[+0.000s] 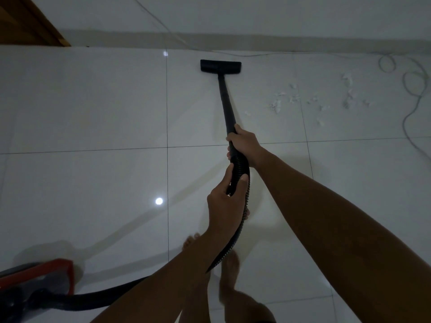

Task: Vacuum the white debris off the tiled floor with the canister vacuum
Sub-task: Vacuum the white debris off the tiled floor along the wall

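A black vacuum wand runs from my hands out to a flat black floor nozzle resting on the tiles near the far wall. My right hand grips the wand at its lower end. Just below it, my left hand holds the ribbed black hose. The hose curves down and left to the red and black canister vacuum at the bottom left. White debris lies scattered on the tiled floor to the right of the nozzle, apart from it.
A grey power cord loops along the right side and trails by the wall's base. A brown wooden door frame stands at the top left. My bare feet are on the tiles below my hands.
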